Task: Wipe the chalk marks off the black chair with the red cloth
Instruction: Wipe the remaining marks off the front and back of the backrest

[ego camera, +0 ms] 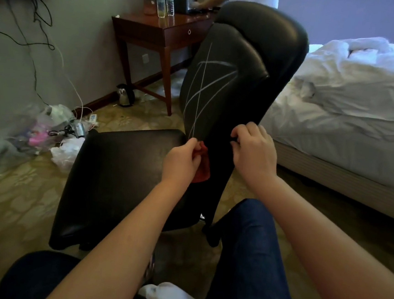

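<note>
A black leather chair (121, 181) stands in front of me, its tall backrest (221, 80) rising to the right of the seat. White chalk lines (206, 88) cross the front of the backrest. My left hand (182, 161) grips a bunched red cloth (202, 166) at the foot of the backrest, just below the lowest chalk line. My right hand (254, 152) curls its fingers round the backrest's right edge at about the same height.
A bed with rumpled white bedding (353, 96) lies close on the right. A wooden desk (158, 31) with two bottles stands behind the chair, where another person's arm shows. Plastic bags, cables and a kettle (124, 95) litter the floor at left. My knees are in the foreground.
</note>
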